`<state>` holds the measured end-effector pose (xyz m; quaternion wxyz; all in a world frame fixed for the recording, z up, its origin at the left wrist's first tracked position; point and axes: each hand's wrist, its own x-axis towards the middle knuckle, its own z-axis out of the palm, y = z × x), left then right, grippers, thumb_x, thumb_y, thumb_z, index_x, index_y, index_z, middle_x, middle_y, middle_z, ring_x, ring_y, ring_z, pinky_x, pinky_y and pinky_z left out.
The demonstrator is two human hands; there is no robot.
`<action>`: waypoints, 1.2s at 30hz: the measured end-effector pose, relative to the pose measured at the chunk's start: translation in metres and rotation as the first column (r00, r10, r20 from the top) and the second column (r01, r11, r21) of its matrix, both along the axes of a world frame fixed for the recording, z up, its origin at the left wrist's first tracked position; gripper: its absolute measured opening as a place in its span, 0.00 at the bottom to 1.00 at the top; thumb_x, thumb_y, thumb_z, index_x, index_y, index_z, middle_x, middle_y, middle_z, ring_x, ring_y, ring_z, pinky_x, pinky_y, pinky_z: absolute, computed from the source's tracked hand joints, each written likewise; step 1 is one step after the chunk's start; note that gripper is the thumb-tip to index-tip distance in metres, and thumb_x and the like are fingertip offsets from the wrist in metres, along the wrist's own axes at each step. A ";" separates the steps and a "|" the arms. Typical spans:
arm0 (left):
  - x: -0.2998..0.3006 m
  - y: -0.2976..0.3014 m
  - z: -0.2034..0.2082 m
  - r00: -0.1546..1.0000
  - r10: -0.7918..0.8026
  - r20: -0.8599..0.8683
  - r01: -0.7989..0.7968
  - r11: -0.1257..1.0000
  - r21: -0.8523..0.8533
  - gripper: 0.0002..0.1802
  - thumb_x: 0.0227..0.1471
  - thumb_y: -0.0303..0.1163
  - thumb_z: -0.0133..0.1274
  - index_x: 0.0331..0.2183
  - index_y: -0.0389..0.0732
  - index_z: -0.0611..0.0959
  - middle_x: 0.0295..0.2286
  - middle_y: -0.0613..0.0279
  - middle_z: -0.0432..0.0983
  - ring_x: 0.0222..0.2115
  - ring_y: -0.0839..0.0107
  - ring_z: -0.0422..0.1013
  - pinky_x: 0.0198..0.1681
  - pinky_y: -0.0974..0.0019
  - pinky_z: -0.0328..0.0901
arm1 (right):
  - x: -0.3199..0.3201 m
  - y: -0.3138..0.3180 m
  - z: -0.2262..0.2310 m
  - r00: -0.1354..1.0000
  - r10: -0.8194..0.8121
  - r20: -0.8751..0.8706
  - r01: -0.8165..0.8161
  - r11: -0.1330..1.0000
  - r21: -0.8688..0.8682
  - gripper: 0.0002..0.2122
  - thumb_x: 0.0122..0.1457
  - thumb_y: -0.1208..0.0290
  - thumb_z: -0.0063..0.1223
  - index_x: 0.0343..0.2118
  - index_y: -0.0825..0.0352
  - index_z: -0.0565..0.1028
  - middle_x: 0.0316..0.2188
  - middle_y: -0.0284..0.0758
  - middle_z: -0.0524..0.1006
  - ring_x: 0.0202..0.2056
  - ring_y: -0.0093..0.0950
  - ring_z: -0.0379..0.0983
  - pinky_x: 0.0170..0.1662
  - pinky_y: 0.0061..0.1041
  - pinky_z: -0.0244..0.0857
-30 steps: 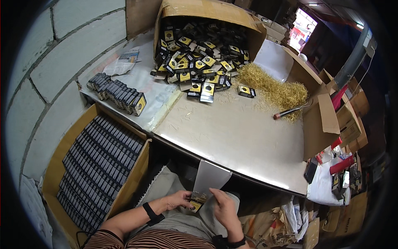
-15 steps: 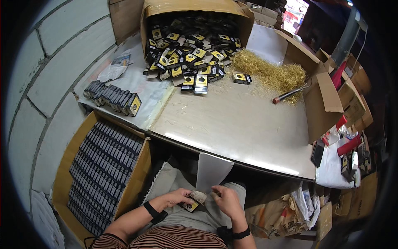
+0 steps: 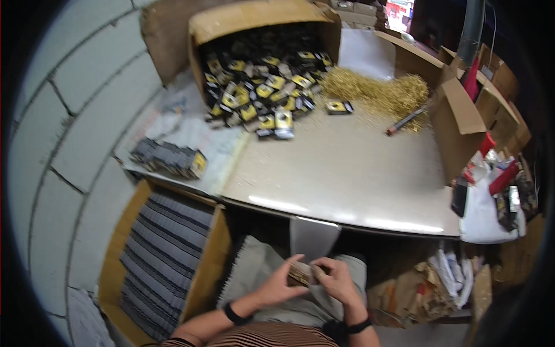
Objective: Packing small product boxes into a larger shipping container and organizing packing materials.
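Note:
My left hand (image 3: 282,284) is wrapped round a small box (image 3: 299,275) above my lap. Its upturned side looks brownish gold, though motion blur hides the detail. Close against its right end is my right hand (image 3: 337,281), thumb and fingers pinched together; what they hold, if anything, I cannot make out. Beyond the hands, a heap of small black-and-yellow boxes (image 3: 263,92) spills from a large carton (image 3: 260,16) lying on its side. One more such box (image 3: 339,107) lies apart on the table, near a mound of gold shredded filler (image 3: 376,89).
To my left stands an open carton (image 3: 110,272) packed with rows of small boxes. A row of boxes (image 3: 167,158) lies on the table's left part. Over the filler rests a rod-shaped tool (image 3: 407,121). A phone-like black object (image 3: 459,197) sits at the table's right edge (image 3: 445,229).
My head view has shifted, so the scene sits differently in the picture. The box in my left hand has turned from its yellow face, and my right hand has come up against it.

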<state>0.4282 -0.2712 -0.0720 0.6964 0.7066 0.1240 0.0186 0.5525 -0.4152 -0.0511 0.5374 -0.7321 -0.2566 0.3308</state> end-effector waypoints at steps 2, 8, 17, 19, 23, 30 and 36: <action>0.005 -0.008 0.001 0.994 0.099 0.040 -0.105 0.981 0.163 0.49 0.41 0.37 0.67 0.59 0.38 0.57 0.48 0.55 0.65 0.48 0.67 0.64 0.52 0.64 0.61 | -0.005 0.013 0.015 0.992 -0.095 -0.081 0.097 0.995 0.022 0.06 0.57 0.78 0.50 0.33 0.72 0.77 0.22 0.30 0.77 0.25 0.17 0.71 0.29 0.18 0.66; -0.011 0.012 0.013 0.968 0.177 0.178 -0.196 0.976 0.097 0.23 0.51 0.37 0.57 0.45 0.36 0.69 0.35 0.62 0.73 0.33 0.75 0.71 0.38 0.70 0.68 | -0.004 0.031 0.044 0.983 0.155 -0.097 -0.130 0.965 0.229 0.07 0.56 0.78 0.53 0.37 0.72 0.77 0.27 0.31 0.78 0.28 0.18 0.73 0.33 0.17 0.67; 0.009 0.028 0.015 0.866 -0.048 0.497 -0.290 0.762 0.579 0.30 0.42 0.28 0.44 0.50 0.33 0.70 0.46 0.45 0.69 0.45 0.50 0.67 0.51 0.51 0.60 | -0.012 0.032 0.032 0.949 0.176 -0.262 -0.144 0.980 0.139 0.08 0.57 0.74 0.56 0.36 0.74 0.77 0.25 0.32 0.78 0.27 0.16 0.73 0.32 0.17 0.68; 0.004 0.035 0.036 0.870 -0.133 0.476 -0.241 0.726 0.644 0.35 0.44 0.35 0.47 0.55 0.34 0.66 0.54 0.47 0.62 0.52 0.51 0.62 0.56 0.50 0.54 | -0.002 0.030 0.030 0.971 0.164 -0.174 -0.139 0.979 0.150 0.07 0.56 0.76 0.56 0.36 0.74 0.77 0.26 0.31 0.78 0.29 0.16 0.73 0.33 0.17 0.68; 0.004 0.039 0.039 0.830 -0.122 0.544 -0.301 0.722 0.622 0.35 0.51 0.44 0.45 0.56 0.33 0.65 0.56 0.45 0.59 0.55 0.51 0.60 0.57 0.53 0.53 | 0.032 0.035 0.034 0.912 -0.022 0.410 0.048 0.997 -0.053 0.07 0.50 0.78 0.55 0.33 0.72 0.78 0.28 0.43 0.78 0.29 0.34 0.77 0.34 0.27 0.69; 0.004 0.044 0.031 0.905 0.274 0.326 -0.372 0.881 0.294 0.24 0.53 0.29 0.47 0.53 0.33 0.69 0.49 0.48 0.66 0.49 0.58 0.66 0.50 0.61 0.62 | 0.062 0.018 0.034 0.854 0.046 0.519 0.005 0.995 -0.097 0.07 0.48 0.80 0.55 0.32 0.71 0.78 0.27 0.44 0.78 0.30 0.39 0.76 0.34 0.29 0.69; 0.014 0.032 0.037 0.932 0.206 0.299 -0.298 0.904 0.306 0.22 0.53 0.25 0.49 0.51 0.35 0.71 0.49 0.53 0.67 0.49 0.62 0.66 0.48 0.64 0.64 | 0.069 0.016 0.029 0.836 0.049 0.546 0.051 0.985 -0.166 0.07 0.49 0.78 0.54 0.32 0.71 0.79 0.27 0.44 0.78 0.30 0.39 0.76 0.35 0.30 0.69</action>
